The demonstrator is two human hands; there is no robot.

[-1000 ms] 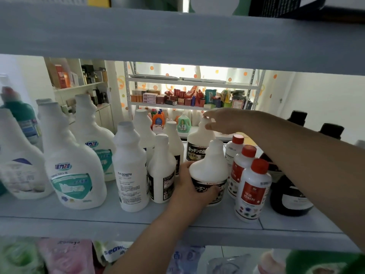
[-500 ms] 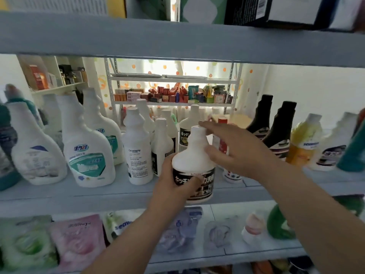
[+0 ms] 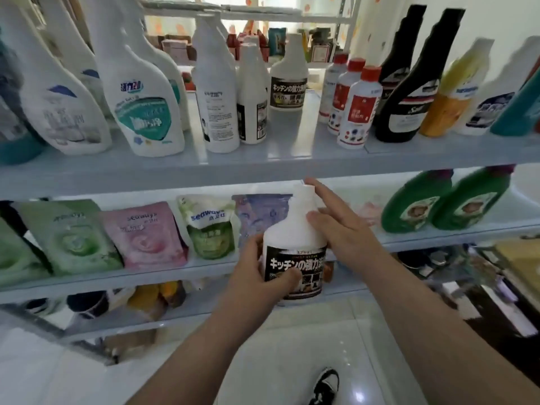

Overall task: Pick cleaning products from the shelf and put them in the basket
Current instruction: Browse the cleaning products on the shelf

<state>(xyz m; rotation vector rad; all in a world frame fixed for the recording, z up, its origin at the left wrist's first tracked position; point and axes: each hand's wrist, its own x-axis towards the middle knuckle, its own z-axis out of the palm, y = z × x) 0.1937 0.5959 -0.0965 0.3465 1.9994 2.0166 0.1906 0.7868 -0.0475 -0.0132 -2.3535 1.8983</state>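
Observation:
My left hand (image 3: 258, 270) grips a white bottle with a black Japanese label (image 3: 295, 249), holding it upright in the air in front of the shelves. The straight fingers of my right hand (image 3: 336, 220) rest against the bottle's neck and right shoulder. A second bottle of the same kind (image 3: 288, 80) stands on the upper shelf (image 3: 263, 163). No basket is in view.
White spray bottles (image 3: 143, 100), red-capped bottles (image 3: 358, 109) and black bottles (image 3: 409, 83) line the upper shelf. Refill pouches (image 3: 146, 232) and green bottles (image 3: 418, 200) fill the shelf below. A white tiled floor and a shoe (image 3: 325, 385) lie beneath.
The bottle has come off the upper shelf and moved down and toward me in my left hand. My right hand followed and now touches it. The view tilted downward.

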